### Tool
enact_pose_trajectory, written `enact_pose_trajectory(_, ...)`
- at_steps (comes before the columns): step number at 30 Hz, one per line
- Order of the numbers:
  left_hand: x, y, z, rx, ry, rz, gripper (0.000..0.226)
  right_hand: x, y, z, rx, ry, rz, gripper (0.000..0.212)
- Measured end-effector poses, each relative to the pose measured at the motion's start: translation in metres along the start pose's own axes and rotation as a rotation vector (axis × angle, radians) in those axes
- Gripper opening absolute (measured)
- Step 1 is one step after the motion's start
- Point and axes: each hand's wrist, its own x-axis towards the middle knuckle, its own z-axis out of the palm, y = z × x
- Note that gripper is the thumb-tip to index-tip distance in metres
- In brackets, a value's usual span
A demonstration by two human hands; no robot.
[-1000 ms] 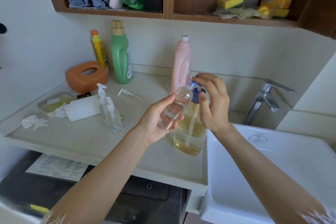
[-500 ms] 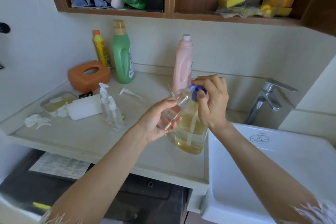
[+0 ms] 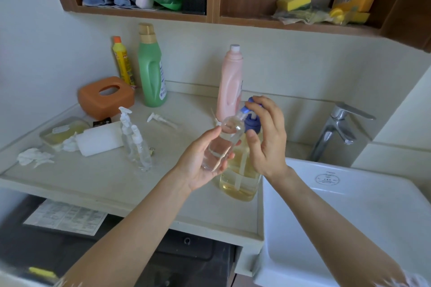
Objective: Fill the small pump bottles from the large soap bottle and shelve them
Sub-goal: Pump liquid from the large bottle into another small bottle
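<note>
Forearms reach in from the lower edge and meet above the bench's right edge, beside the white sink [image 3: 349, 205]. Left hand [image 3: 200, 161], palm up, has its grip closed round a clear small pump bottle [image 3: 221, 144], tilted so its open neck meets the blue spout; right hand [image 3: 268, 137] arches over the blue pump head [image 3: 251, 121] of the large soap bottle [image 3: 240, 179], fingers curled on top, thumb below. Large bottle is clear plastic, part full of amber liquid, upright by that edge; two capped small bottles [image 3: 136, 144] stand mid-bench.
</note>
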Motion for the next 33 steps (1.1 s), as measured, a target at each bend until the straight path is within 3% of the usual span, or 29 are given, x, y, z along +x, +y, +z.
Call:
enact_pose_trajectory(3, 0.004, -0.003, -0.001, -0.01, 0.007, -0.02, 0.031, 0.001, 0.001, 0.005, 0.01, 0.063, 0.019, 0.059)
enact_pose_trajectory(5, 0.006, -0.004, -0.004, -0.011, 0.004, -0.043, 0.042, 0.0, 0.001, 0.007, -0.001, 0.094, 0.061, 0.058)
enact_pose_trajectory(7, 0.008, -0.006, -0.007, 0.002, -0.002, -0.052, 0.047, -0.001, 0.002, 0.008, -0.026, 0.11, 0.082, 0.049)
enact_pose_trajectory(11, 0.007, -0.007, -0.008, 0.011, -0.014, -0.035, 0.03, 0.0, 0.001, 0.008, -0.074, 0.098, 0.132, 0.034)
enact_pose_trajectory(18, 0.001, 0.005, 0.002, 0.262, 0.07, 0.268, 0.046, 0.016, -0.003, -0.009, -0.061, -0.006, 0.072, 0.039)
enact_pose_trajectory(20, 0.001, 0.007, 0.005, 0.304, 0.118, 0.347, 0.05, 0.018, -0.002, -0.011, -0.062, -0.009, 0.058, 0.049)
enact_pose_trajectory(22, 0.0, 0.006, 0.006, 0.331, 0.141, 0.417, 0.042, 0.014, -0.003, -0.008, -0.06, 0.021, 0.048, 0.056)
enact_pose_trajectory(25, 0.0, 0.001, 0.006, 0.343, 0.177, 0.437, 0.035, 0.005, 0.0, 0.001, -0.074, 0.071, 0.062, 0.043)
enact_pose_trajectory(28, 0.0, -0.001, 0.002, 0.379, 0.219, 0.435, 0.037, 0.002, 0.003, 0.006, -0.098, 0.099, 0.073, 0.052)
enact_pose_trajectory(31, 0.002, 0.0, -0.001, 0.407, 0.235, 0.432, 0.034, 0.003, 0.003, 0.009, -0.121, 0.095, 0.082, 0.033)
enact_pose_trajectory(33, 0.001, 0.0, -0.002, 0.427, 0.231, 0.438, 0.034, 0.001, 0.0, 0.007, -0.139, 0.08, 0.095, 0.033)
